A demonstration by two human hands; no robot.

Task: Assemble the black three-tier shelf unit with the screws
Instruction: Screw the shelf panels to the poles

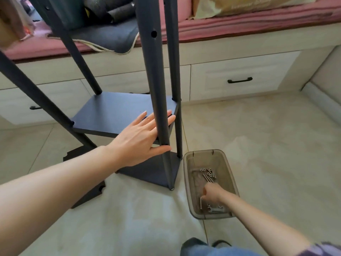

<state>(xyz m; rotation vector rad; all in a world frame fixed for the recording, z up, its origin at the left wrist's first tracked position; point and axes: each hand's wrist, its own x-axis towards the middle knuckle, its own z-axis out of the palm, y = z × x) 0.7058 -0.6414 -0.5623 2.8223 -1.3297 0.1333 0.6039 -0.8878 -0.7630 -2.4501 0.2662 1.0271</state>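
The black shelf unit stands on the floor with its bottom board (155, 172) and middle board (114, 113) fixed between four dark poles. My left hand (140, 139) lies flat with straight fingers on the middle board, its thumb against the near pole (156, 89). To the right stands a clear brown plastic box (230, 176) holding several silver screws (208, 174) and a small wrench (215, 210). My right hand (212, 193) reaches down into the box with its fingers curled and pinches a long screw (201, 203).
A low white cabinet with drawers and black handles (239, 80) runs along the back, topped by a pink cushion (239, 24) with bags and dark fabric. Pale floor tiles (276, 135) spread around the shelf. My knee (212, 250) shows at the bottom edge.
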